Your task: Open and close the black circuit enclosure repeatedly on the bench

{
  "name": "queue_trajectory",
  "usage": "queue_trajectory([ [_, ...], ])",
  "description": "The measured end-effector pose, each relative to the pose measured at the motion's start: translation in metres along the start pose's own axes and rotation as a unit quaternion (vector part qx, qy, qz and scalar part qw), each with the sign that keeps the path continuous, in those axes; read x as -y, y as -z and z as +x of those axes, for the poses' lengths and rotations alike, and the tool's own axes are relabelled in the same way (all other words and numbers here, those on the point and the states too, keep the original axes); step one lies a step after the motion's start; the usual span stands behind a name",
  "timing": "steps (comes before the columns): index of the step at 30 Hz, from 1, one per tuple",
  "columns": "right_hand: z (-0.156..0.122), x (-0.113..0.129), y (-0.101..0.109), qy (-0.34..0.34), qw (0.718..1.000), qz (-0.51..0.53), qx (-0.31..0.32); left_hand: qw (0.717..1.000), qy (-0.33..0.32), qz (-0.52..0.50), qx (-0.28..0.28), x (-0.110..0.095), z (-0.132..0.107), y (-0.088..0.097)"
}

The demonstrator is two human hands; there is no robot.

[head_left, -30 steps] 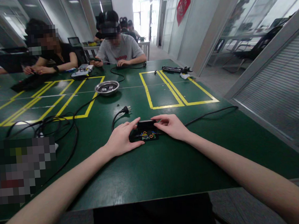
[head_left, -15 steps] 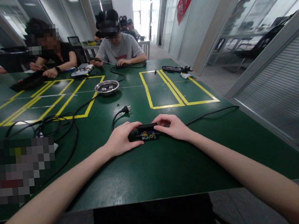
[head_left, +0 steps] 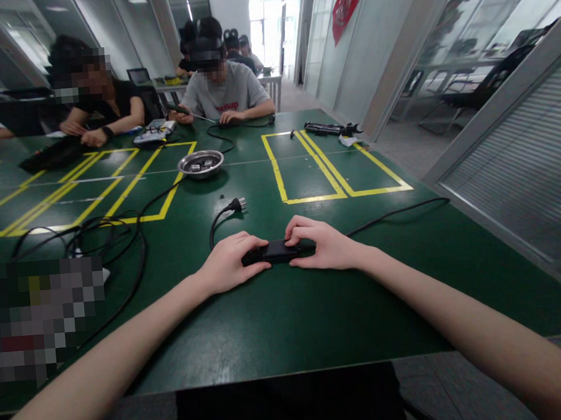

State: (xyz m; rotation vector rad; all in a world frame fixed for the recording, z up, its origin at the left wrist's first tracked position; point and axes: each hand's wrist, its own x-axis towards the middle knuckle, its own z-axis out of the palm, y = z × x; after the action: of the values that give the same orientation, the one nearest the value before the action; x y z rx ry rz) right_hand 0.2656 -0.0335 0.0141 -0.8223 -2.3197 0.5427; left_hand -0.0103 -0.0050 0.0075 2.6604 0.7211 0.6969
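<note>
A black power adapter (head_left: pixel 277 251), a small oblong case, lies on the green table (head_left: pixel 251 329) in front of me. Its cover is down over the circuit board, which no longer shows. My left hand (head_left: pixel 229 260) grips the case's left end, thumb at the near side and fingers at the far side. At the right end, my right hand (head_left: pixel 324 244) holds it, fingertips bent onto the top and thumb along the near edge. A black cord (head_left: pixel 397 212) runs off to the right behind my right hand. Beyond my left hand lies a black plug (head_left: pixel 236 205) on a short cord.
A metal bowl (head_left: pixel 202 164) with small metal parts stands further back. Tangled black cables (head_left: pixel 112 233) lie at left beside a blurred-out area. Yellow tape marks (head_left: pixel 313 199) cross the table. Across it, a person in grey (head_left: pixel 225 91) works with a screwdriver; another person in black (head_left: pixel 116 100) sits left.
The black cover, raised before with the circuit board showing, has come down over the case. My right fingers have moved onto its top; my left hand has hardly moved.
</note>
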Motion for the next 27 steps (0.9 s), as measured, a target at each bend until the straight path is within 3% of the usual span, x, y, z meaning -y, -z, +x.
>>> queue_trajectory([
  [9, 0.002, -0.006, -0.011, 0.007, 0.991, -0.131, 0.036, 0.999, -0.001, 0.043, 0.009, -0.003, 0.003, 0.001],
  [17, 0.005, -0.005, -0.009, 0.053, 0.975, -0.207, 0.067, 0.979, -0.057, 0.192, 0.028, -0.010, 0.007, 0.000],
  [27, 0.008, 0.001, -0.006, 0.078, 0.962, -0.252, 0.067, 0.978, -0.064, 0.198, 0.021, -0.014, 0.007, -0.003],
])
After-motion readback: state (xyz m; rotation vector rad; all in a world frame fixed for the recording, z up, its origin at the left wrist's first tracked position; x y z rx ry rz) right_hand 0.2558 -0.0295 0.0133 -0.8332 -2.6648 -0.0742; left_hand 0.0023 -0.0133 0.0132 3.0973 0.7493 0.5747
